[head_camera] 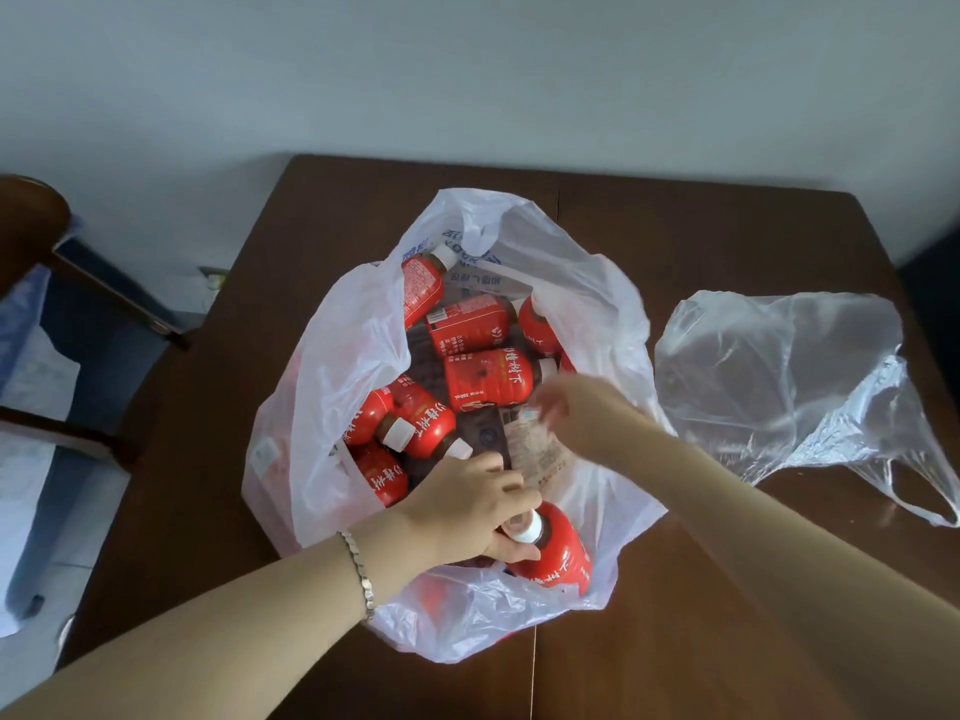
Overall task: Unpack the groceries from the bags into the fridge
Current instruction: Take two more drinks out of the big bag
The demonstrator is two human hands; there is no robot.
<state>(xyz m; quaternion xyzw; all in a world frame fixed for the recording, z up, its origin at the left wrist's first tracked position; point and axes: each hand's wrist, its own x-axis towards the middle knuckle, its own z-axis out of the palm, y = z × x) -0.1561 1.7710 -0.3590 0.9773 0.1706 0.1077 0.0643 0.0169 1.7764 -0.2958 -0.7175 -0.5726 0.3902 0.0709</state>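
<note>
Both forearms reach in from the bottom edge, the left one wearing a silver bracelet (357,569) at the wrist. They stretch over a dark brown wooden bench (701,641) that fills most of the view.

On the bench's middle stands a large white plastic bag (332,387), its mouth spread wide open. It holds many red-labelled drink bottles (488,379) with white caps and dark liquid, lying on their sides at mixed angles, some piled on one another. Among them, near the middle of the bag, lies a dark brown packet (483,433), and just beside it a pale packet with small print (540,452).

To the right of this bag, apart from it, a clear plastic bag (779,376) lies slack and crumpled on the bench, with nothing visible inside.

At the near side of the white bag one red bottle (558,550) points its white cap toward the middle. The left hand (472,511) is curled around that bottle's neck and cap, fingers closed on it. The right hand (576,413) is inside the bag, above the pale packet, its fingers blurred; whether it grips anything cannot be told.

At the far left, off the bench, a dark wooden chair (36,220) stands.
</note>
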